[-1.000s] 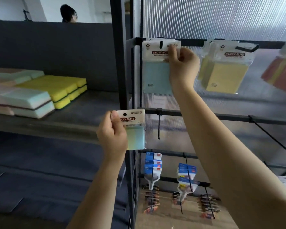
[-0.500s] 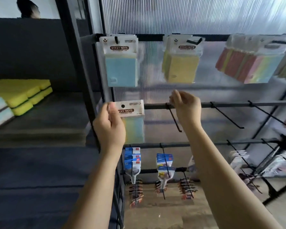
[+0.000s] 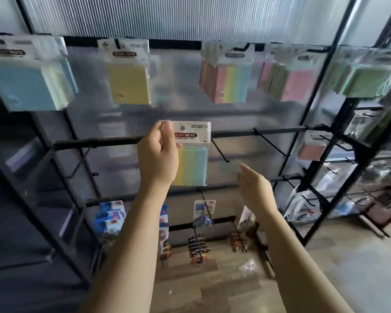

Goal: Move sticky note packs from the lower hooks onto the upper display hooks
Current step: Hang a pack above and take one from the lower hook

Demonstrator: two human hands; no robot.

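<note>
A striped sticky note pack [image 3: 193, 159] was pinched at its header card by the left hand [image 3: 158, 154], held in front of the middle rail [image 3: 257, 133]; the right hand [image 3: 254, 188] was spread and empty, below a bare hook [image 3: 220, 151]; other packs [image 3: 128, 79] hung above.
</note>
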